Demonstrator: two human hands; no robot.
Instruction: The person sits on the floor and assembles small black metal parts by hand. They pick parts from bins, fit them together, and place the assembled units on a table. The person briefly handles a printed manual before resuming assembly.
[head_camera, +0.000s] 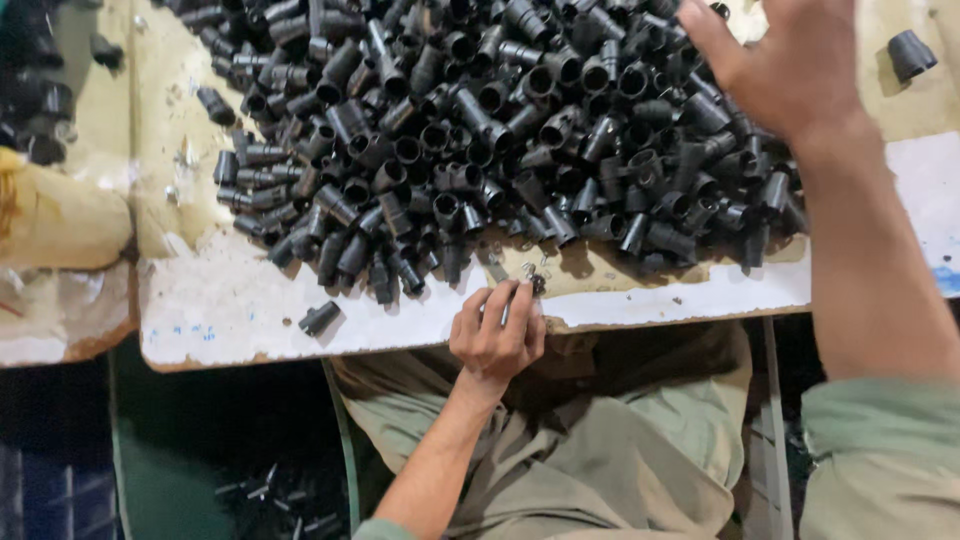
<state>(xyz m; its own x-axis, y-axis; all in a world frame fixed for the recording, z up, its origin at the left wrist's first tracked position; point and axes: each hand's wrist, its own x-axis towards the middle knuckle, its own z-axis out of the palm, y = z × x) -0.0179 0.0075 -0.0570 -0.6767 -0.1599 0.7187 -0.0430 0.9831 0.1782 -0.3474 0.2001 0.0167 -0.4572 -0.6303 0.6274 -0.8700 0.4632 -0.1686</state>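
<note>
Our hands at a heap of black tubes

Our left hand (497, 335), fingers curled, pinches small metal clips (535, 272) at the board edge (380, 330); our right hand (780, 60), spread and empty, hovers upper right over the tubes (480, 130). A careless sweep could push tubes off.

- Black plastic tube fittings (480, 130): short hollow sleeves, each with 1 wider collar end and 1 narrower end; matt black. Heaped loose in a broad pile across the far part of the board, lying on their sides at all angles, many with the open mouth facing up. Pile touches itself throughout; front edge ragged.
- Stray fitting (319, 318): 1 piece, lying on its side on the white strip, apart from the pile's front edge.
- Stray fitting (911, 54): 1 piece, on the bare tan surface, far corner, apart from the pile.
- Small metal clips (535, 272): few, silvery, bent; loose just in front of the pile, too small to count.
</note>
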